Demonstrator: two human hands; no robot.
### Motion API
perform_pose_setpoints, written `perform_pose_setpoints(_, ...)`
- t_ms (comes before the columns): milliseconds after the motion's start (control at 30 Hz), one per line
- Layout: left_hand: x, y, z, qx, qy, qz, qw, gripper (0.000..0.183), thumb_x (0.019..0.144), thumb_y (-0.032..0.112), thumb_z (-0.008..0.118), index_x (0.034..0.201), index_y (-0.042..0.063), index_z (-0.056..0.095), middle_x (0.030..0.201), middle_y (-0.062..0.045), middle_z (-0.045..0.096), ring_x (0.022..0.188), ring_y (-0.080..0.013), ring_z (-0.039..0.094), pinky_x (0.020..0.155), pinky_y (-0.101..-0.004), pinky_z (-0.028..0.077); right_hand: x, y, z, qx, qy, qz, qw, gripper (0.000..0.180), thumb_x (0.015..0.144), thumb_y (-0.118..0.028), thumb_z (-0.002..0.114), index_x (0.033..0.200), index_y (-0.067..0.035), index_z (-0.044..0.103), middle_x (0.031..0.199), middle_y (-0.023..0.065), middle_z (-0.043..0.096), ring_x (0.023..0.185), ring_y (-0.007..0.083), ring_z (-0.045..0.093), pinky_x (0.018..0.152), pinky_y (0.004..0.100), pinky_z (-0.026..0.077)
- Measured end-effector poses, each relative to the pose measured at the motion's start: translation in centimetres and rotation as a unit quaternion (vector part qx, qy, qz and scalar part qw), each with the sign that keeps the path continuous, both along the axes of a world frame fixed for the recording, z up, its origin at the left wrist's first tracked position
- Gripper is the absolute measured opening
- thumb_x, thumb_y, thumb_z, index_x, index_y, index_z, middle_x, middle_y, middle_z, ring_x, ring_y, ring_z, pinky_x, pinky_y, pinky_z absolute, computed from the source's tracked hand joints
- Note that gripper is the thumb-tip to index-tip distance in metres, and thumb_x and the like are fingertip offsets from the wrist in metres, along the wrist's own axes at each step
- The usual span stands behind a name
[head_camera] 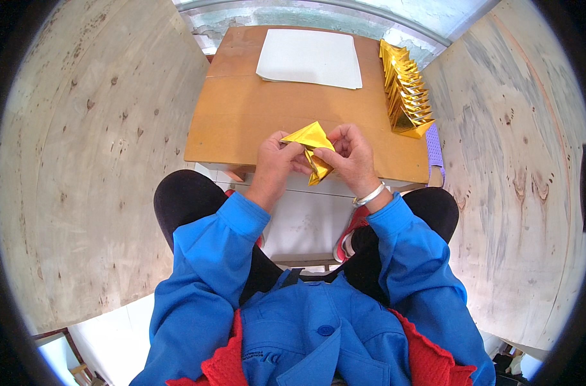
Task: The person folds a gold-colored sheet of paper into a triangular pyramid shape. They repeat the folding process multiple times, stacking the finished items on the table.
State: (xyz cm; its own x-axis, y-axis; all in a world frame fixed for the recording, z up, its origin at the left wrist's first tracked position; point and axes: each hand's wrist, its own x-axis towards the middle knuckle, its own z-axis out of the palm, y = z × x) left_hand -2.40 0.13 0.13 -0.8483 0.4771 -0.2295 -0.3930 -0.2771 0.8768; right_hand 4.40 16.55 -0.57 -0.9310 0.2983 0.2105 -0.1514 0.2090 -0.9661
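A partly folded piece of gold foil paper (312,136) is held up between both hands, over the near edge of a brown wooden table (235,101). My left hand (279,157) grips its left side, thumb on top and fingers beneath. My right hand (353,154) pinches the right side, its thumb pressed on the lower folded part. One pointed flap sticks up and another points down. Along the table's right edge stands a row of nested folded gold paper pieces (406,91). At the table's far side lies a stack of white paper sheets (310,58).
Large plywood boards stand at the left (105,144) and right (510,159) of the table. A purple woven strap or basket (434,149) hangs by the table's right edge. The person's knees are close below the table's near edge.
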Motion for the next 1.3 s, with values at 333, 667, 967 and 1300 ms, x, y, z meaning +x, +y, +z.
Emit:
perform_pose_setpoints(333,0.0,0.0,-0.1,-0.011,0.004,0.007,1.000,0.017,0.089,0.006,0.060,0.103,-0.002,0.057,0.089,-0.014,0.069,0.068,-0.0184,0.070,0.056,-0.0287,0.060,0.5,0.0,1.3,-0.146,-0.016,0.092,0.985,0.045,0.088,-0.010,0.075,0.126,-0.002,0.051,0.105,0.0057,0.064,0.090,0.0104,0.063,0.079,0.0244,0.054)
perform_pose_setpoints(667,0.3,0.2,-0.2,-0.013,0.033,-0.012,0.999,0.023,0.093,0.010,0.063,0.112,-0.001,0.055,0.089,-0.012,0.069,0.069,-0.0166,0.069,0.058,-0.0270,0.059,0.2,0.6,1.1,-0.182,-0.140,0.112,0.967,0.039,0.091,-0.012,0.072,0.122,0.000,0.052,0.093,0.0051,0.065,0.066,0.0070,0.060,0.052,0.0203,0.047)
perform_pose_setpoints(967,1.0,0.5,-0.4,0.006,0.031,-0.042,0.999,0.023,0.093,0.017,0.069,0.108,0.002,0.061,0.087,-0.006,0.068,0.064,-0.0103,0.064,0.052,-0.0238,0.052,0.3,0.2,0.8,-0.183,-0.128,0.115,0.968,0.035,0.091,-0.013,0.072,0.117,0.000,0.053,0.090,0.0059,0.065,0.061,0.0070,0.059,0.047,0.0206,0.046)
perform_pose_setpoints(1300,1.4,0.6,-0.5,-0.013,0.060,-0.035,0.998,0.026,0.092,0.014,0.069,0.114,0.003,0.059,0.091,-0.006,0.068,0.067,-0.0102,0.064,0.046,-0.0237,0.049,0.2,0.2,0.7,-0.167,-0.116,0.055,0.978,0.025,0.094,-0.010,0.068,0.113,-0.002,0.054,0.091,0.0040,0.064,0.071,0.0069,0.064,0.053,0.0205,0.051)
